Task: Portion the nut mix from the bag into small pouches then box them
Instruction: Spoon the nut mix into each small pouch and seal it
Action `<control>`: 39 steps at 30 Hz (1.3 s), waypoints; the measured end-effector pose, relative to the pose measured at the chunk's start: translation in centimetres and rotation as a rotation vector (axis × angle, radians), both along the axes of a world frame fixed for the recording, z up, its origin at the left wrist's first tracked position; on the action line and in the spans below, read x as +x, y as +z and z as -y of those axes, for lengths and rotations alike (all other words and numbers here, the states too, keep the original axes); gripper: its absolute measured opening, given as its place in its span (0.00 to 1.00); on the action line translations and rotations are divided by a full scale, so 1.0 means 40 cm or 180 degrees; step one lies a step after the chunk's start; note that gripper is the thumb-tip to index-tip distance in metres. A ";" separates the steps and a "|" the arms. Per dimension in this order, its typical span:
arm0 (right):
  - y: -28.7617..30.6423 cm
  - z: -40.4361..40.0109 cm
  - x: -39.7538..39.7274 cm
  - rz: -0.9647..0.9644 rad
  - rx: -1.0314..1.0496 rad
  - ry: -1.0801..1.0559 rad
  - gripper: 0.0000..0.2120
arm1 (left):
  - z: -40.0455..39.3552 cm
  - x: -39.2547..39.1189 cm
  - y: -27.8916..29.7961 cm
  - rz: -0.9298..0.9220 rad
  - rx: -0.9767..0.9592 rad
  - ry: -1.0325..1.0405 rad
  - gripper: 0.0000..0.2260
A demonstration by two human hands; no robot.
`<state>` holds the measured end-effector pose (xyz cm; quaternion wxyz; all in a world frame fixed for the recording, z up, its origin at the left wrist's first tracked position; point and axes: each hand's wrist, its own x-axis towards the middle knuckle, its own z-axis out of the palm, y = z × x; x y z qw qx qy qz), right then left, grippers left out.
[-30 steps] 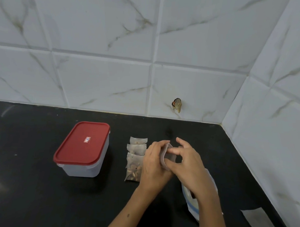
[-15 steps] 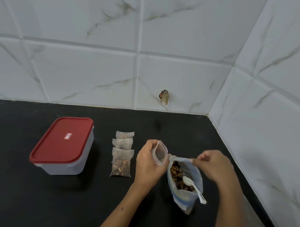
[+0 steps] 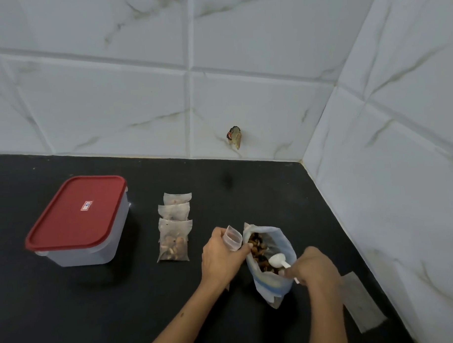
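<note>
while the bag (image 3: 272, 267) of nut mix stands open on the dark surface (image 3: 71, 305), everything else is best placed against it. the left hand (image 3: 223, 256) sits just left of the bag's mouth, its fingers (image 3: 244, 247) curled round an empty small pouch (image 3: 233, 237) and holding the pouch mouth up and open, close to the rim, probably so that a scoop has almost no way to travel and little can spill. one fingertip seems to touch the bag's near edge, which may also steady it. the right hand (image 3: 313, 267) is at the bag's right side, its fingers closed on the handle of a white spoon (image 3: 278, 260) whose bowl lies inside the bag on top of the nuts, placed to dig out a portion; whether the bowl is loaded yet i cannot tell.

further left of the bag, three filled pouches (image 3: 174, 227) lie in an overlapping row running away from the viewer, set aside as finished work but not yet boxed. well to the left of them stands the box (image 3: 78, 222), its red lid on, so the boxing step appears to wait until the portioning is done. to the right of the bag, near the wall tiles, lies a flat pale strip (image 3: 361, 302), perhaps spare pouches, though that is hard to make out.
</note>
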<state>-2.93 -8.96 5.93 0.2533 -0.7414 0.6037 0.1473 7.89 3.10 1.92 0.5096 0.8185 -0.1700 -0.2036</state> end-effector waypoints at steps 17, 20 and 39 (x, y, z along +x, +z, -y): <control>-0.047 -0.052 0.048 0.0742 -0.0609 0.0048 0.08 | 0.038 0.009 -0.039 -0.1961 -0.0473 -0.0086 0.16; -0.068 -0.062 0.066 0.0931 -0.0907 0.0161 0.06 | 0.040 0.014 -0.039 -0.2182 -0.0664 -0.0139 0.16; -0.086 -0.054 0.088 0.1299 -0.0592 -0.0028 0.11 | 0.011 0.022 -0.062 -0.2534 -0.1275 -0.0189 0.17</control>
